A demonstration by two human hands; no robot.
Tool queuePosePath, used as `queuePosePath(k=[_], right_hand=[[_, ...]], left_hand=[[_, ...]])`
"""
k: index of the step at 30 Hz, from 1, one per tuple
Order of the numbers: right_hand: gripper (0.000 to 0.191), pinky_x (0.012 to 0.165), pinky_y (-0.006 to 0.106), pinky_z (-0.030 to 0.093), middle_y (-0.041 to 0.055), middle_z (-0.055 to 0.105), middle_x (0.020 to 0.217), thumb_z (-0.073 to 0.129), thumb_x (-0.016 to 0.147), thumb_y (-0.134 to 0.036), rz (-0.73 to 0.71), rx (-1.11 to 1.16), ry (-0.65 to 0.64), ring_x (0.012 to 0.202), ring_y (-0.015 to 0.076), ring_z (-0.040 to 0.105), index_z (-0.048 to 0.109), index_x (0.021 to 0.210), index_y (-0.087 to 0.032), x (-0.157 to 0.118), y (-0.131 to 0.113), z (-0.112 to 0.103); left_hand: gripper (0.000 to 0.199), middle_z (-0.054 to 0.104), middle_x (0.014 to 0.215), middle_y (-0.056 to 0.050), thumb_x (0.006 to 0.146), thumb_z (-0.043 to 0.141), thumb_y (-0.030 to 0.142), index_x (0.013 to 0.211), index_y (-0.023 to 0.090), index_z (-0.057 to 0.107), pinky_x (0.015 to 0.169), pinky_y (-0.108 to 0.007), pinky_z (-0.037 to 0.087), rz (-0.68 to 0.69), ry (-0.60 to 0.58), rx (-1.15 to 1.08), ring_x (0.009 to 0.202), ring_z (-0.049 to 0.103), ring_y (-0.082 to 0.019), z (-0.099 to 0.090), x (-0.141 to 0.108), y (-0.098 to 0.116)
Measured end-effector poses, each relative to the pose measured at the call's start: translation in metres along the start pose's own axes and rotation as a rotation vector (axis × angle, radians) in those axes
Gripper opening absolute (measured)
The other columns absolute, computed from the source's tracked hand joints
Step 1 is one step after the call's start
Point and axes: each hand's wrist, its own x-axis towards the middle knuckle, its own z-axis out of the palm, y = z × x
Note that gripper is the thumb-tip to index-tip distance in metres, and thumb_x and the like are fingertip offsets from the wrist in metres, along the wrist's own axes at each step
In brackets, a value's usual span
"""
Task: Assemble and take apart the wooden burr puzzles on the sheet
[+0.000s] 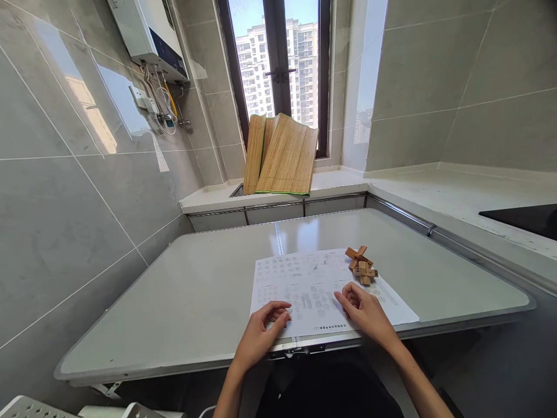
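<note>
A printed instruction sheet (300, 284) with small diagrams lies flat on the table. My left hand (266, 322) rests on its lower left part, fingers loosely bent and thumb apart, holding nothing. Over the lower right part is my right hand (360, 305), its fingers curled loosely, thumb apart and no object in it. Just beyond that hand, on the sheet's right edge, sits a wooden burr puzzle (365, 273) of interlocked sticks. Right behind it, a second wooden puzzle (358, 255) has crossed, slanting sticks; whether the two touch I cannot tell.
The pale folding table (209, 290) has a centre seam and a metal latch (298, 352) at its front edge. A folded bamboo mat (287, 157) leans before the window. A white counter (456, 191) runs along the right; a water heater (150, 38) hangs on the left wall.
</note>
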Motion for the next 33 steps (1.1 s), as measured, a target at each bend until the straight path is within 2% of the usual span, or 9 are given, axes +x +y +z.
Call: queuePosePath(k=[8, 33], right_hand=[[0.041, 0.059, 0.030, 0.040, -0.0027, 0.059, 0.057, 0.055, 0.092, -0.063, -0.004, -0.015, -0.016, 0.056, 0.0184, 0.052, 0.053, 0.078, -0.025, 0.0004, 0.0050, 0.0001], [0.040, 0.057, 0.028, 0.039, -0.0038, 0.057, 0.056, 0.056, 0.092, -0.061, 0.010, -0.017, -0.014, 0.054, 0.0164, 0.052, 0.051, 0.077, -0.024, -0.0014, -0.0008, -0.0025]], left_hand=[[0.039, 0.071, 0.097, -0.006, 0.093, 0.063, 0.051, 0.116, 0.021, 0.071, 0.095, -0.035, 0.051, -0.011, 0.001, -0.004, 0.096, 0.066, -0.021, 0.0012, -0.0003, 0.0010], [0.038, 0.071, 0.098, -0.006, 0.094, 0.062, 0.050, 0.117, 0.021, 0.071, 0.094, -0.033, 0.051, -0.017, 0.007, -0.006, 0.095, 0.065, -0.020, 0.0014, -0.0003, 0.0008]])
